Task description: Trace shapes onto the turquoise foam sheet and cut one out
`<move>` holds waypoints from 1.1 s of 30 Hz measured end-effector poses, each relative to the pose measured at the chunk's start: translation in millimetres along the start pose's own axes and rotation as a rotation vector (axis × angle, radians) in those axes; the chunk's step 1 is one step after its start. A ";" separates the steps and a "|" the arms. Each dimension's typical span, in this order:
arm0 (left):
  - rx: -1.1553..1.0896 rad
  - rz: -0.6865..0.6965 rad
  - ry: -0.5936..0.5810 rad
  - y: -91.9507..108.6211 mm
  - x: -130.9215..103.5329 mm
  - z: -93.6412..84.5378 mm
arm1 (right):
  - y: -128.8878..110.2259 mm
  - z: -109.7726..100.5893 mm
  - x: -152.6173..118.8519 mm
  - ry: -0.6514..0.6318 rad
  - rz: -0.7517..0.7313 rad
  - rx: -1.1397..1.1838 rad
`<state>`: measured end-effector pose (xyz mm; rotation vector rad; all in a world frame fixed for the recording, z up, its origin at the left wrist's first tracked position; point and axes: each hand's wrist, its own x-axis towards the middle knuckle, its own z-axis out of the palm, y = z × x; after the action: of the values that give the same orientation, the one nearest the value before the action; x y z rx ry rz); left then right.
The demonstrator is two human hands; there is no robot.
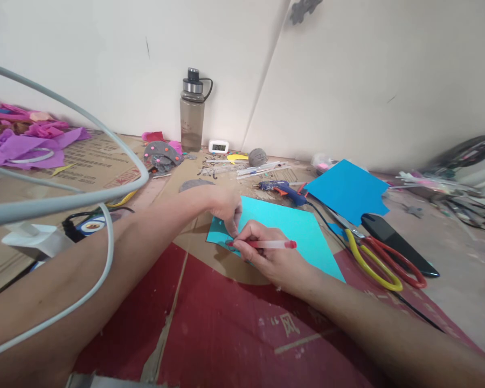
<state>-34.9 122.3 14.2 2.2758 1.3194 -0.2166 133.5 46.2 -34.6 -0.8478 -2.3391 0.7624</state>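
My right hand (272, 256) is closed round a pen (272, 244) with a red cap end and a pale, see-through barrel. The pen's tip rests near the left edge of a turquoise sheet of paper (303, 229). My left hand (227, 209) reaches in from above that edge, its fingertips bent down and pressed together on the paper close to the pen tip. Whatever lies under those fingertips is too small and covered to make out. Small dark marks show on the sheet beside the tip.
To the right lie a blue sheet (350, 191), scissors (378, 258) with yellow and red handles, and a black phone (400, 245). Behind are a glue gun (285, 191), a small clock (219, 146) and a bottle (192, 116). A pale cable (123, 153) loops across the left foreground.
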 end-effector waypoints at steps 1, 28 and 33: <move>0.025 0.003 -0.024 0.4 -0.3 -0.7 | -0.2 -0.1 -0.1 0.000 0.005 0.001; 0.150 0.007 -0.121 2.8 1.1 -2.7 | -0.3 -1.9 -1.0 0.103 0.017 0.091; 0.063 0.034 -0.103 -6.3 5.7 1.4 | 7.9 -8.2 1.8 0.489 0.017 0.382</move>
<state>-37.2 128.6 8.8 2.3043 1.2373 -0.3639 140.7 55.2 -33.5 -0.7776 -1.6918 0.8600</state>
